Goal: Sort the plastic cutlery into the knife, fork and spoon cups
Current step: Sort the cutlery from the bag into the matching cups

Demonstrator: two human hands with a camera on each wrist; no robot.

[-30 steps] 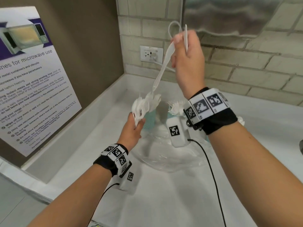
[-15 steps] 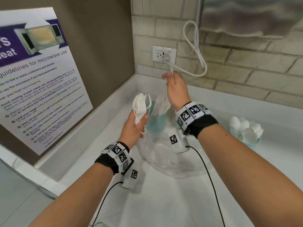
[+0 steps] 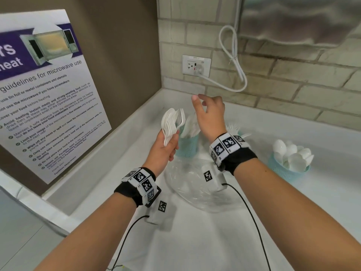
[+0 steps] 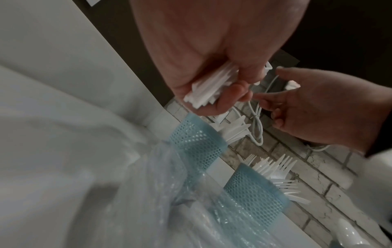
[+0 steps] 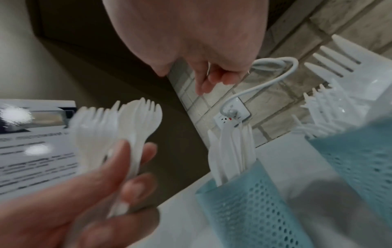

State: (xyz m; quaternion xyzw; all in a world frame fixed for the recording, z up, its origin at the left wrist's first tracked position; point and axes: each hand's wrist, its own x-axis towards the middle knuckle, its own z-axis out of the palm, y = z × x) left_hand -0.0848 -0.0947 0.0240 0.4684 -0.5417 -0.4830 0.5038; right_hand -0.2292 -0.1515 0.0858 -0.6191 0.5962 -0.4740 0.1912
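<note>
Above the knife cup (image 3: 188,146), the right hand (image 3: 210,116) hangs empty with loose fingers, its knife gone since a second ago. At 9 o'clock, just beside it, the left hand (image 3: 163,151) grips a bundle of forks (image 3: 172,124). Open counter (image 3: 195,241) lies at 6 o'clock.

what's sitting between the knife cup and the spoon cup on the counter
The fork cup, shown best by the left wrist view beside the knife cup. In the head view the right hand's wrist hides most of it, left of the spoon cup.
</note>
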